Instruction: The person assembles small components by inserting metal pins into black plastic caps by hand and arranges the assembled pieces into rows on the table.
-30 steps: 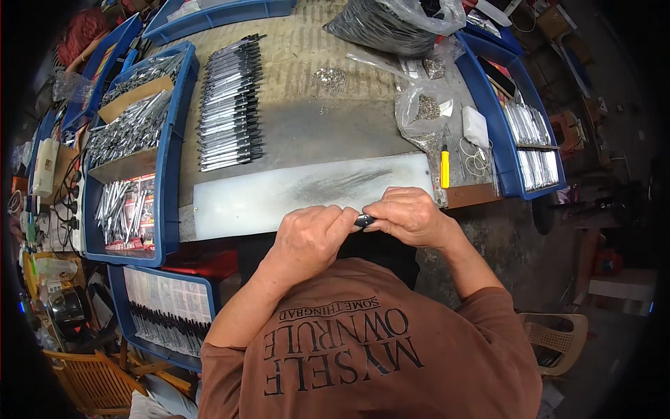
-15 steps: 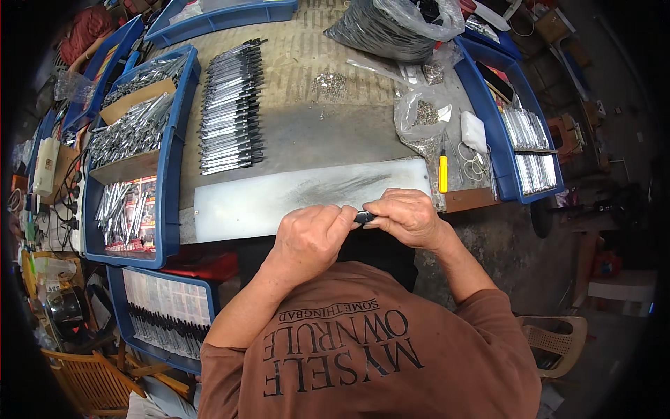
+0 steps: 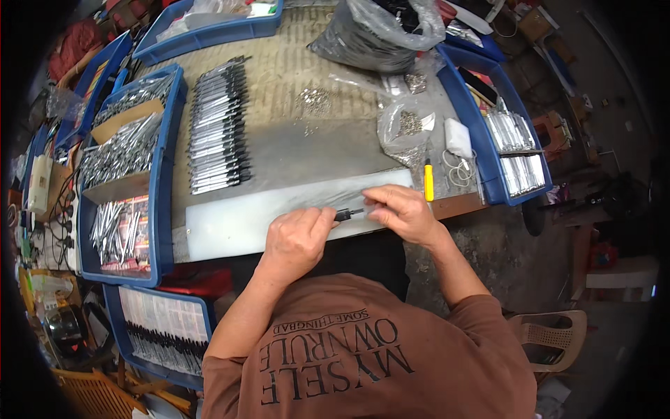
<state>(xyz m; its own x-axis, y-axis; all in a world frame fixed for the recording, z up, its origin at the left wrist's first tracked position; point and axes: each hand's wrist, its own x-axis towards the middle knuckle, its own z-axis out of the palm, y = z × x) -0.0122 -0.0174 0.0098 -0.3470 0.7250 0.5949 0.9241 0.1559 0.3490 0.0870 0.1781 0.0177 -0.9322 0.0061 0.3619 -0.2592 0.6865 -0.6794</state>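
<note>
My left hand (image 3: pixel 296 241) is closed round a slim piece, most of it hidden in the fist. Its black end (image 3: pixel 343 215), with a thin metal tip, points out to the right. Just beyond that tip is my right hand (image 3: pixel 405 213), thumb and forefinger parted, apart from the piece. Both hands are over the front part of a long whitish board (image 3: pixel 237 225). Behind the board, to the left, lies a neat row of silver pen-like pieces with black ends (image 3: pixel 218 129).
A blue divided tray (image 3: pixel 165 188) of silver parts is at left, another blue tray (image 3: pixel 513 174) at right. A yellow-handled screwdriver (image 3: pixel 428 183), a plastic bag of small metal parts (image 3: pixel 408 126) and a large bag of black parts (image 3: pixel 366 38) lie on the table. Small metal bits (image 3: pixel 314 101) are scattered mid-table.
My hands, together at the black piece before, have drawn apart. The right fingers have let go and opened, baring the thin tip. The whole view has shifted slightly.
</note>
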